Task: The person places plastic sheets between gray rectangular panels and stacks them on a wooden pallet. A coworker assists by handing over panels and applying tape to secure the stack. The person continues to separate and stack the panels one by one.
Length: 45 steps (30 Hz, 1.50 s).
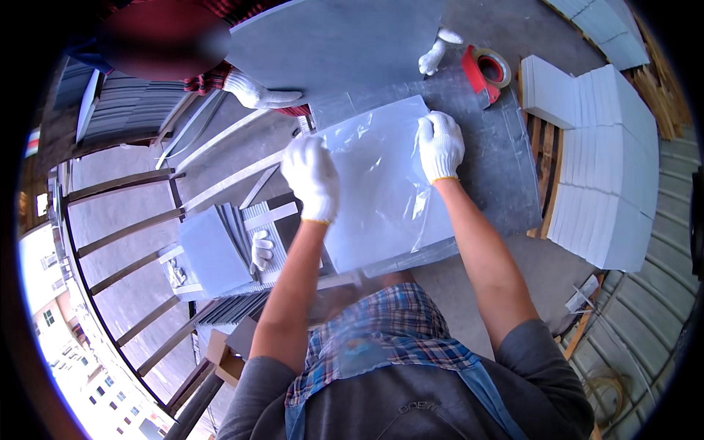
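A flat pale panel in a clear plastic bag [378,198] lies on the grey tabletop [499,161] in front of me, its film creased and shiny. My right hand [441,143], in a white knit glove, is closed on the bag at its upper right edge. Over the left edge is my left hand [312,180], gloved alike and slightly blurred, with curled fingers; what they hold, if anything, is hidden. Across from me, a co-worker's gloved hand [253,92] rests at the edge of a large grey panel [337,51], and their other glove [438,53] touches its right side.
A red tape dispenser [484,73] sits on the table's far right. Stacked white panels [601,169] stand on a wooden pallet at right. Grey panels [213,249] and a loose white glove [262,249] lie at left, near a railing [121,235]. An open cardboard box [226,358] is lower left.
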Tool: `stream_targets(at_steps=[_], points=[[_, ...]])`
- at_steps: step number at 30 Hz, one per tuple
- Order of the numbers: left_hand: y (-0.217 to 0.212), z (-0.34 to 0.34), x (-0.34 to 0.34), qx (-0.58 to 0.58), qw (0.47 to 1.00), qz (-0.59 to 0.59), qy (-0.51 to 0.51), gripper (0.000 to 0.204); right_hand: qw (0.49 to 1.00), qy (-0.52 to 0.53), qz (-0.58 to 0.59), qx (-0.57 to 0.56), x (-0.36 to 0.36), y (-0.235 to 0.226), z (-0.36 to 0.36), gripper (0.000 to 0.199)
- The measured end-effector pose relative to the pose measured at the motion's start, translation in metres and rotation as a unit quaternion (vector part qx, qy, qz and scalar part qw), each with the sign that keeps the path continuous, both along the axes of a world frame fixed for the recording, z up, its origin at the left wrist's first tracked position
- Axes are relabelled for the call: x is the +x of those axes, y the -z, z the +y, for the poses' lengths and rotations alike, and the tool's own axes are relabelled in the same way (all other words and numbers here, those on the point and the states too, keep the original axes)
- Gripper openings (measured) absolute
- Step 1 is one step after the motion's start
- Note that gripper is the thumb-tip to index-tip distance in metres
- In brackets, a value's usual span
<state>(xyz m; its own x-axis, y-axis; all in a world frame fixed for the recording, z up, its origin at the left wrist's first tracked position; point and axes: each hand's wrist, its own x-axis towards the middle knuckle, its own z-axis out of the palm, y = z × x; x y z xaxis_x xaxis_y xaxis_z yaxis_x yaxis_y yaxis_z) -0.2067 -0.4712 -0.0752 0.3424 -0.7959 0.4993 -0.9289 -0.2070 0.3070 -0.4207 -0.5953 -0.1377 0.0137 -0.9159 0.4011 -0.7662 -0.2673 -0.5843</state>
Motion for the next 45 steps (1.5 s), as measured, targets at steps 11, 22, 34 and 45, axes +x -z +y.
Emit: stream_targets(at_steps=[11,22,34,45], points=[[0.033,0.054,-0.053,0.188,0.979,0.009,0.076,0.053,0.907,-0.406,0.113,-0.005,0.03,-0.082,0.061,0.027],[0.023,0.059,-0.047,0.21,0.974,-0.011,0.081,0.057,0.808,-0.378,0.329,0.312,-0.085,-0.087,0.053,0.035],[0.012,0.067,-0.018,0.347,0.937,0.026,0.012,0.047,0.794,-0.263,0.398,0.377,-0.097,-0.1,0.048,0.11],[0.156,0.122,0.022,0.311,0.937,0.116,0.11,0.052,0.785,-0.368,0.418,0.27,-0.097,-0.095,0.021,0.115]])
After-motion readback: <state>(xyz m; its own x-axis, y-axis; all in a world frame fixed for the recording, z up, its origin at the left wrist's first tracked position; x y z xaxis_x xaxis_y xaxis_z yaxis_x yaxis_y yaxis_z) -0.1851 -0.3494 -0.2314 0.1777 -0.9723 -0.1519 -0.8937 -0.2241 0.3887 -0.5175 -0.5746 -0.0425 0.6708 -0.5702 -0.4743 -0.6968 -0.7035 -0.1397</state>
